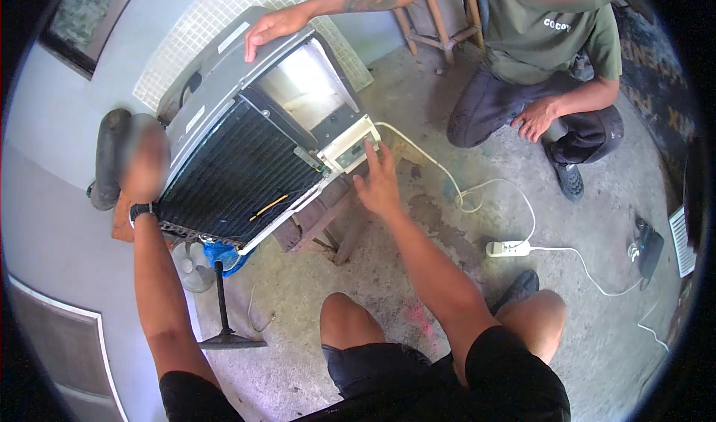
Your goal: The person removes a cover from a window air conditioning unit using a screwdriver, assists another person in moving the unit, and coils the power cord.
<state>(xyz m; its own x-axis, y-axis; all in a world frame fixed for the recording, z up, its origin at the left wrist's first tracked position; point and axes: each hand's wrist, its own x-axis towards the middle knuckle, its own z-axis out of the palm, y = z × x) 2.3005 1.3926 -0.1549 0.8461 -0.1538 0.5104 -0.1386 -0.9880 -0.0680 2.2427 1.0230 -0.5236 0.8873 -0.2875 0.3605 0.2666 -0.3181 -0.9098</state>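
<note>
A window air conditioner [224, 71] with its front cover off stands tilted in my view, its dark finned coil [224, 165] and pale air outlet [306, 83] bare. My right hand [382, 187] is at the cream control panel [349, 152] on its right side, a finger reaching onto the panel and the other fingers apart. By the unit's left side is my left hand [145, 157], which is blurred, so its fingers do not show. A thin yellow piece on a wire [268, 206] lies across the coil.
Another person's hand [276, 28] rests on the casing top; that person [537, 71] squats at the right. A white cord [425, 153] loops to a power strip [509, 249] on the concrete floor. A wooden support [313, 221], small fan [192, 265] and black-footed stand [224, 303] are below.
</note>
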